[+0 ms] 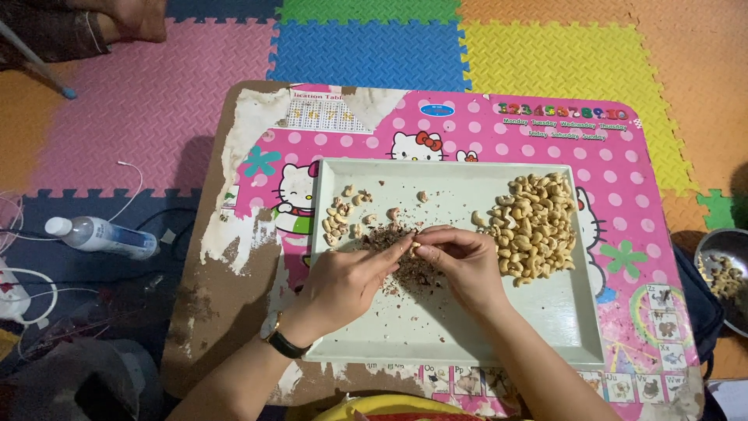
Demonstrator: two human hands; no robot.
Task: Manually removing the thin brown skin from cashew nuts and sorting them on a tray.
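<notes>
A: Pale green tray (436,327) is lying square on the low pink table (499,136), long side running left to right in the head view. Both hands are meeting over its middle.

B: Grip?

A: Left hand (343,284) is pinching with thumb and forefinger, tips pointing up and to the right. Right hand (460,257) is curling narrow, fingertips pointing left, closing on a single cashew (416,246) between the two hands. Both are touching it, just above a dark heap of husk flakes (409,269).

B: Which way is the nut lying?

A: Cannot tell. Only a small pale sliver is showing; fingers are covering the rest, so its long axis is not readable.

B: Around it?

A: Large pile of pale kernels (534,226) is sitting at the tray's right, close to the right hand. Smaller scatter of nuts (343,218) is lying at the upper left of the tray, apart from the left hand. Black wristwatch (282,341) is on the left wrist.

B: Edges of the view?

A: Metal bowl (721,284) holding nuts is being cut off at the right edge. Plastic bottle (101,235) is lying on its side on the foam floor mat (374,51), left of the table. Another person's hand (132,19) is partly out of view at the top left.
</notes>
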